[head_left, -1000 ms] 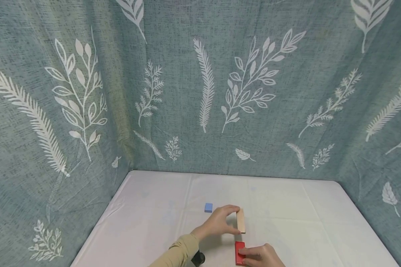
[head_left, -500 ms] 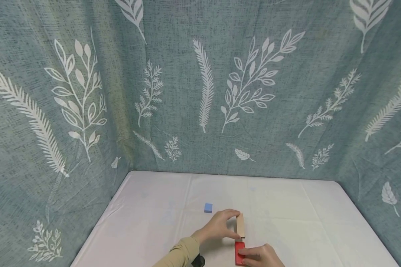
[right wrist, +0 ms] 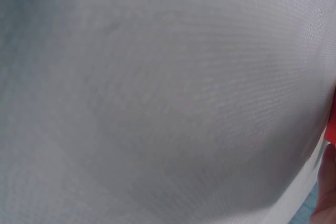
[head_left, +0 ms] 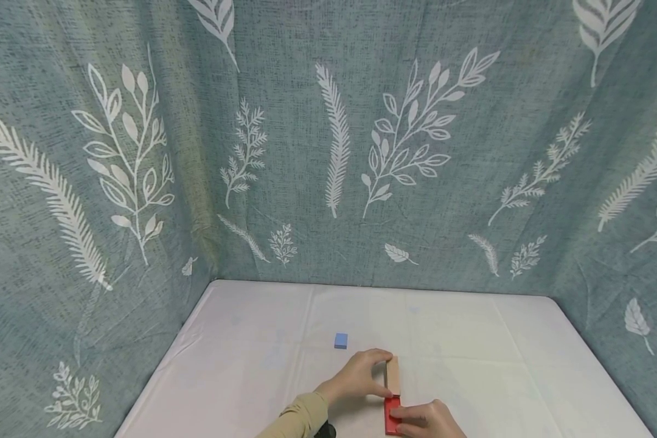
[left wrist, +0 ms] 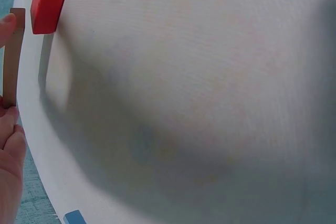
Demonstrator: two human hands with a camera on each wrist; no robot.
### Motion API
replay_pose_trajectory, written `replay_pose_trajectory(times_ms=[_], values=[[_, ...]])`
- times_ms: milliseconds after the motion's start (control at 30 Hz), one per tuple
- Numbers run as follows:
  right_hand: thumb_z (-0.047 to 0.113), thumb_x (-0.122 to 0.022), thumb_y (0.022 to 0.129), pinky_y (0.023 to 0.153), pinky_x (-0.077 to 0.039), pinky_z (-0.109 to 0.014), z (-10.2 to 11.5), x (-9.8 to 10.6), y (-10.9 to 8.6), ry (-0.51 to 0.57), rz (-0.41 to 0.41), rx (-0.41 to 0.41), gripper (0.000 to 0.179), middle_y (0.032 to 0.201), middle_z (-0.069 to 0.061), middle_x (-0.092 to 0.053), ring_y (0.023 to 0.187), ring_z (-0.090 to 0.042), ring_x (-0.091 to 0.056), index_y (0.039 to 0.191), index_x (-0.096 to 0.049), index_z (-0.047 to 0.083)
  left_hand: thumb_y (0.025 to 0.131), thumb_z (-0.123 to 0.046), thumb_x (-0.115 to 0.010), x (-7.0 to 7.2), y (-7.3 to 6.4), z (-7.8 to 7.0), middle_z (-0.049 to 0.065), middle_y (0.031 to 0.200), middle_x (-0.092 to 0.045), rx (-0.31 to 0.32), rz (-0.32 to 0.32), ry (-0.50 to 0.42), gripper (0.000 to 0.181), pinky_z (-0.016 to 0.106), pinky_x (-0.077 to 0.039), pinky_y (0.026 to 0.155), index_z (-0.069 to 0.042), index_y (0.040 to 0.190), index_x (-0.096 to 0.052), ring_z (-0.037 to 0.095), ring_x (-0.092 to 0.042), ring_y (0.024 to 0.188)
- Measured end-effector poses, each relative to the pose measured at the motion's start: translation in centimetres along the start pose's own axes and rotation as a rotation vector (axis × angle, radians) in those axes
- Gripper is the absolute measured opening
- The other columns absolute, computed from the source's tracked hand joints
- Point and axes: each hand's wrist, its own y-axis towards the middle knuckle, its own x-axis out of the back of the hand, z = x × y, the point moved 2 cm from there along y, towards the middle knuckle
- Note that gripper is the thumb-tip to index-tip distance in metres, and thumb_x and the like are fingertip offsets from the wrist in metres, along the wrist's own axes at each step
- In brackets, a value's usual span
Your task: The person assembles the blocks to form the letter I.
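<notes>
My left hand [head_left: 358, 375] pinches a plain wooden rectangular block [head_left: 393, 375] by its two ends, thumb at the near end and forefinger at the far one. Just below it in the head view is a red rectangular block [head_left: 388, 423], lined up lengthwise with it. Thumb and fingers of my right hand [head_left: 434, 420] hold the red block from its right side, covering part of it. The near end of the wooden block [left wrist: 12, 72] lies right at the far end of the red one. Only a sliver of the red block [right wrist: 332, 124] shows in the right wrist view.
A small blue block [head_left: 341, 340] lies on the white-covered table [head_left: 460, 340], left of and beyond the wooden block. A teal leaf-patterned curtain [head_left: 295, 152] hangs behind the table and along its sides. A black object [head_left: 326, 431] is by the left sleeve.
My left hand has brought the wooden block toward me, up to the far end of the red block. The right hand and the red block have stayed in place.
</notes>
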Motion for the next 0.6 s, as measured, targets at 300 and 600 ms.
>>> replay_pose_trajectory(times_ms=[300, 600], values=[[0.018, -0.07, 0.084, 0.071, -0.055, -0.01, -0.07, -0.11, 0.01, -0.005, -0.028, 0.062, 0.024, 0.092, -0.011, -0.074, 0.09, 0.0, -0.065, 0.102, -0.073, 0.003, 0.07, -0.026, -0.084, -0.17, 0.12, 0.29, 0.006, 0.127, -0.062, -0.009, -0.017, 0.018, 0.066, 0.025, -0.046, 0.104, -0.004, 0.126, -0.059, 0.017, -0.057, 0.12], [0.021, -0.07, 0.085, 0.073, -0.055, -0.012, 0.08, -0.09, 0.05, -0.009, -0.014, 0.027, 0.025, 0.094, -0.009, -0.074, 0.091, 0.0, -0.065, 0.103, -0.074, 0.004, 0.068, -0.026, -0.085, -0.74, 0.25, 0.81, 0.005, 0.129, -0.061, 0.023, -0.004, 0.007, 0.067, 0.026, -0.045, 0.106, -0.006, 0.127, -0.059, 0.017, -0.056, 0.122]])
